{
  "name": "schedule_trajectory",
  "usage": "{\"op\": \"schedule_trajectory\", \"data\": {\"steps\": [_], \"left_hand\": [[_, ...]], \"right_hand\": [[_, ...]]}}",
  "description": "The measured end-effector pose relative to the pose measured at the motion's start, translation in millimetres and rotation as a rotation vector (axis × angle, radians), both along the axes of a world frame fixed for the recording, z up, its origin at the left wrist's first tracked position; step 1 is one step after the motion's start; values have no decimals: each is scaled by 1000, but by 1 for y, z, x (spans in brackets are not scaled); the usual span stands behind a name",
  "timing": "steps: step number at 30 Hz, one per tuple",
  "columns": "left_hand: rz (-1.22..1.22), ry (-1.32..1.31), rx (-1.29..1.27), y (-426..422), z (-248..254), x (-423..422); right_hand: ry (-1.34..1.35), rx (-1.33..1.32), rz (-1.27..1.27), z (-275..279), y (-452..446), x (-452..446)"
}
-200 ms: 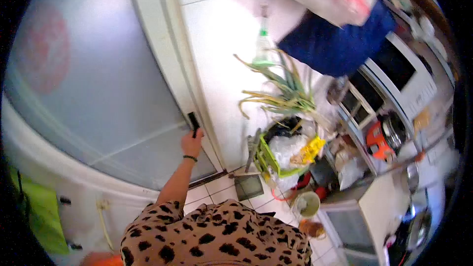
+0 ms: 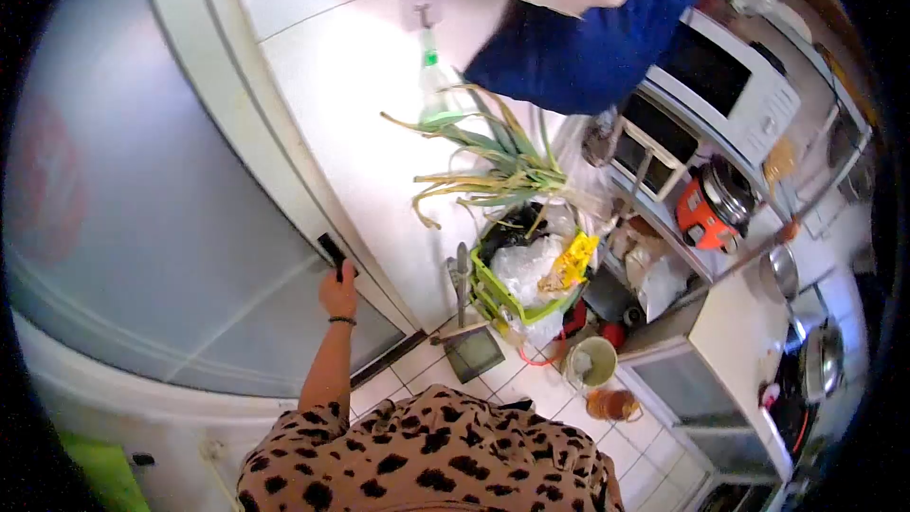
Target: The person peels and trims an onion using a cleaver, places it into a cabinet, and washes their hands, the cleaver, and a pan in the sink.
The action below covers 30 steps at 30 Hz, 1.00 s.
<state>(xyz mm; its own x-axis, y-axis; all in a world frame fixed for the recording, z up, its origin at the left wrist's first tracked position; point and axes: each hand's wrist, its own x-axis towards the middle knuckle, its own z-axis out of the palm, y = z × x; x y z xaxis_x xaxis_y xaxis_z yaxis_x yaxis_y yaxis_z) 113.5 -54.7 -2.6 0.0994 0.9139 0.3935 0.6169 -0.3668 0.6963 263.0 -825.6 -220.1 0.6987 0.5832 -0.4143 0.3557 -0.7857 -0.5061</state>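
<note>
My left hand (image 2: 337, 294), with a dark band at its wrist, is closed on the black handle (image 2: 332, 248) of a frosted glass door (image 2: 180, 199). The door's pale frame (image 2: 256, 123) runs beside the handle, against a white tiled wall. A spotted sleeve covers the upper part of that arm. My right hand does not show.
Right of the door, long green leaves (image 2: 512, 161) stick up by a green basket (image 2: 517, 299) of plastic bags. A bucket (image 2: 590, 362) and a jar (image 2: 611, 405) stand on the floor. Shelves hold a microwave (image 2: 725, 81) and an orange cooker (image 2: 706, 213).
The view has turned, so the door handle, basket and shelves appear farther left. My left hand remains on the handle.
</note>
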Motion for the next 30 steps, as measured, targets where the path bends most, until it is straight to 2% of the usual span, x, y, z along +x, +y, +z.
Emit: {"op": "schedule_trajectory", "data": {"steps": [1,2,3,4,5,6,7,9,11,12,14,15,17,18,19,21,22,23,25,26,28,30], "left_hand": [[32,5,-53,-8,-13,1],[35,13,-121,-20,-30,6],[77,25,-123,-16,-39,13],[112,36,-99,-2,-41,16],[-9,-111,-128,6,-35,6],[-63,-130,-109,-4,3,9],[53,-23,-164,31,2,17],[-18,145,-37,54,25,0],[-101,357,166,68,27,-13],[-131,429,239,76,25,-20],[-121,513,220,87,8,-38],[-142,513,230,77,20,-35],[-67,812,156,57,51,-32],[-19,964,88,56,58,-27],[-35,972,99,34,69,-25],[123,811,520,-1,97,-19],[80,802,516,-17,108,-18],[84,721,552,-24,103,31],[-138,468,790,-111,122,46],[-258,387,768,-140,122,63],[-485,227,718,-211,114,102],[-710,95,641,-285,111,147]], "right_hand": [[407,-16,-562,12,-16,-19],[598,402,-723,-29,-89,-35],[482,130,-610,-13,-66,-32],[278,-142,-288,6,-51,-35],[83,-299,-6,8,-50,-52],[-38,-373,143,-1,-50,-73],[371,-87,-491,-26,2,-67],[419,61,-707,-29,42,-92],[257,-58,-559,-7,59,-107],[275,-100,-566,4,60,-110],[313,-177,-594,38,43,-134],[273,-170,-531,50,40,-132],[-102,-179,-205,-23,-6,-151],[117,-131,-495,21,6,-146],[280,-78,-816,74,23,-140],[316,13,-909,66,17,-144],[360,76,-982,67,-1,-155],[263,124,-959,33,13,-120],[347,151,-1004,42,-51,-176],[428,161,-1100,49,-65,-189],[137,117,-747,-1,-131,-238],[156,35,-748,4,-159,-244]]}}
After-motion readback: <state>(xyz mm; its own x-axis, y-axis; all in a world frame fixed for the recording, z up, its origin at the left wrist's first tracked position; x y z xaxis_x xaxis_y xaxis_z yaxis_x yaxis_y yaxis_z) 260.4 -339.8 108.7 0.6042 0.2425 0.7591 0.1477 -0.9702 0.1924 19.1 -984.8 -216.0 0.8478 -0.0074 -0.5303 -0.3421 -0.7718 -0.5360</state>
